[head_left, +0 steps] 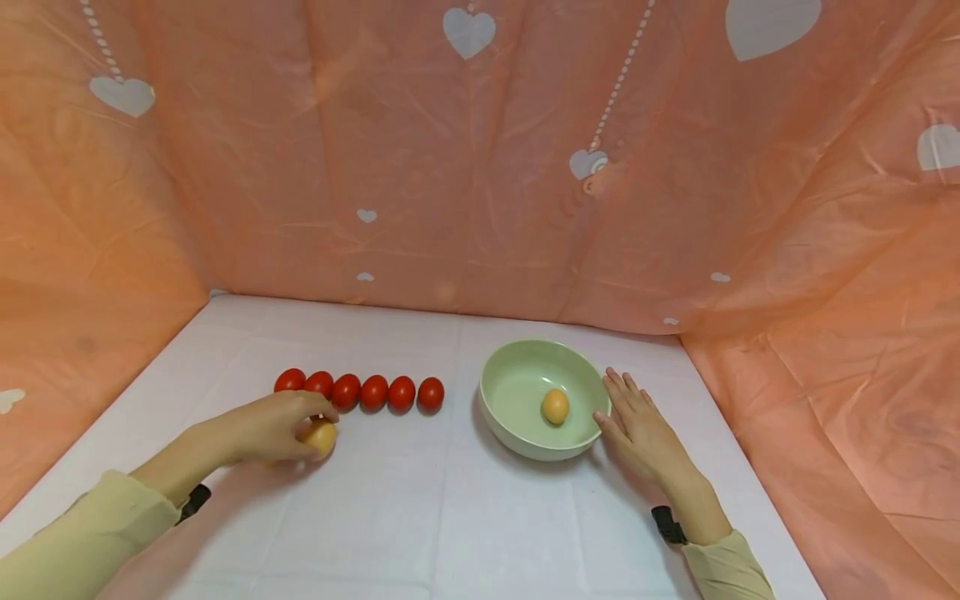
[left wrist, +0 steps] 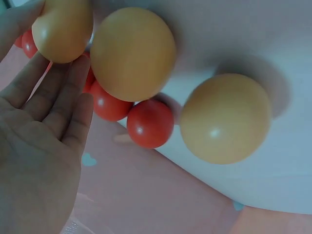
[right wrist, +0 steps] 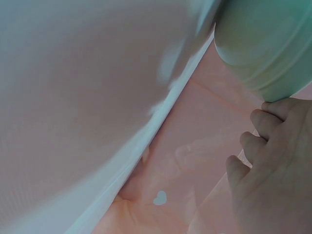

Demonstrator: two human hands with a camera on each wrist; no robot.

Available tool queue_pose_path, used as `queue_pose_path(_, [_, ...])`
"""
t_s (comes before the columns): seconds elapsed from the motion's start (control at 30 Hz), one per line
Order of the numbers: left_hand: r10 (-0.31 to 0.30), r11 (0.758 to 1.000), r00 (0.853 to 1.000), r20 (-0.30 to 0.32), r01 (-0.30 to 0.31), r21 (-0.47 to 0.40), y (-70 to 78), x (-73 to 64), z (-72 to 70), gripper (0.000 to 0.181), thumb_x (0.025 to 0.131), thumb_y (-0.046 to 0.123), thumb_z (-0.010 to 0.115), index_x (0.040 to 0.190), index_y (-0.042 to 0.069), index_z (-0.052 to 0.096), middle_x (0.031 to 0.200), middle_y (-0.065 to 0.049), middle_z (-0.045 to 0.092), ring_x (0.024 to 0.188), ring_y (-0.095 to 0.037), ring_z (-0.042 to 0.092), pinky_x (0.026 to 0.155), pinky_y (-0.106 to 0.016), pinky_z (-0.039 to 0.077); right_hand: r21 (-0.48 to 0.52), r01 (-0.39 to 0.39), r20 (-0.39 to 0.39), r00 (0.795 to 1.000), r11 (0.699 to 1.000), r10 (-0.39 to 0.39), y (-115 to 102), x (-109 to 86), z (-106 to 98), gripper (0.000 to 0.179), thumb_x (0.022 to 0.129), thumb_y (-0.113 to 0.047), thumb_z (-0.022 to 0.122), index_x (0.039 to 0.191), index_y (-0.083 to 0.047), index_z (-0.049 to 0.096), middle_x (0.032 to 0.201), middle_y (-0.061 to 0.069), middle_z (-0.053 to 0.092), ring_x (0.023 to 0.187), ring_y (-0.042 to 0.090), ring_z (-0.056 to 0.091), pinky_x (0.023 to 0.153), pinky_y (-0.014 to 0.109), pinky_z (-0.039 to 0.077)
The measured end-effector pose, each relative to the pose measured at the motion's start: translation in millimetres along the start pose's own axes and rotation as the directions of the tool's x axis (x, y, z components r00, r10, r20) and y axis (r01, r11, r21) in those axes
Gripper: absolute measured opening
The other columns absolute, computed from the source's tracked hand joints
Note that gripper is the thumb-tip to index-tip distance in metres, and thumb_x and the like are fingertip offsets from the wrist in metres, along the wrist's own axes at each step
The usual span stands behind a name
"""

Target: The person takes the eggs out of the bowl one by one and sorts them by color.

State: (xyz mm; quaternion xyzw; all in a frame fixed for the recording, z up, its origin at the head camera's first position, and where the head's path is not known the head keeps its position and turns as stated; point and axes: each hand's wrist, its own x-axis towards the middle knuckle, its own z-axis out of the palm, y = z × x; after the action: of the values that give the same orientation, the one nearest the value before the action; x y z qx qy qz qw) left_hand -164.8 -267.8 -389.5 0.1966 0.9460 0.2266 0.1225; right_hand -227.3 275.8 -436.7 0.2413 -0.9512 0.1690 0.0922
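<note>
My left hand [head_left: 273,425] pinches a brown egg [head_left: 320,438] between thumb and fingers, low over the table. In the left wrist view that egg [left wrist: 63,31] sits at the fingertips, and two more eggs, a nearer egg [left wrist: 134,53] and a farther egg [left wrist: 225,118], lie beside the hand; the head view mostly hides them under it. A row of several cherry tomatoes [head_left: 373,392] runs just beyond the hand. My right hand [head_left: 643,433] rests against the right side of a light green bowl [head_left: 510,429], fingers extended and thumb at the rim. One egg [head_left: 556,407] lies inside the bowl.
A white cloth covers the table [head_left: 390,517]. Orange-pink curtains [head_left: 450,250] with pale hearts enclose the back and both sides. Black straps circle the left wrist [head_left: 193,504] and the right wrist [head_left: 667,525].
</note>
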Motion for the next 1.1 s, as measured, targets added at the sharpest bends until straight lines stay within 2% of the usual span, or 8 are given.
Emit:
queue_pose_path(0.13, [0.042,0.999,0.999,0.001,-0.042,0.007,-3.8,-3.0,-0.9,0.045,0.080,0.019,0.090,0.119,0.007,0.072,0.109,0.004,0.067,0.093,-0.015,0.059,0.077,-0.030,0.055,-0.005,0.002,-0.008,1.000,1.000,-0.002,-0.7,0.2,-0.4,0.067,0.108,-0.035,0.053,0.158,0.006,0.034,0.167,0.021,0.030,0.154,0.047,0.023,0.120,0.066,0.022])
queue_pose_path(0.37, [0.063,0.998,0.998,0.001,-0.063,0.031,-7.2,-3.9,-1.2,0.042,0.079,0.019,0.090,0.115,0.006,0.073,0.107,0.004,0.067,0.088,-0.013,0.057,0.074,-0.026,0.053,-0.007,-0.012,0.005,1.000,1.000,0.012,-1.3,-0.2,-0.6,0.067,0.109,-0.036,0.052,0.159,0.005,0.033,0.168,0.020,0.029,0.154,0.046,0.022,0.121,0.065,0.021])
queue_pose_path(0.67, [0.041,0.999,0.999,0.022,-0.041,-0.001,-8.3,-5.9,-0.7,0.043,0.079,0.019,0.090,0.115,0.006,0.072,0.105,0.003,0.067,0.086,-0.014,0.057,0.071,-0.025,0.053,-0.007,-0.010,0.005,1.000,1.000,0.010,-1.5,0.4,0.1,0.067,0.108,-0.036,0.052,0.159,0.005,0.034,0.168,0.020,0.029,0.154,0.046,0.022,0.121,0.065,0.021])
queue_pose_path(1.1, [0.056,0.998,0.998,0.013,-0.056,0.025,-6.8,-6.0,-0.3,0.041,0.080,0.019,0.089,0.116,0.008,0.073,0.110,0.004,0.067,0.090,-0.014,0.057,0.076,-0.027,0.054,0.002,-0.004,-0.002,1.000,1.000,0.004,-2.7,0.1,-1.0,0.067,0.108,-0.035,0.053,0.158,0.006,0.034,0.167,0.020,0.030,0.154,0.046,0.023,0.121,0.065,0.021])
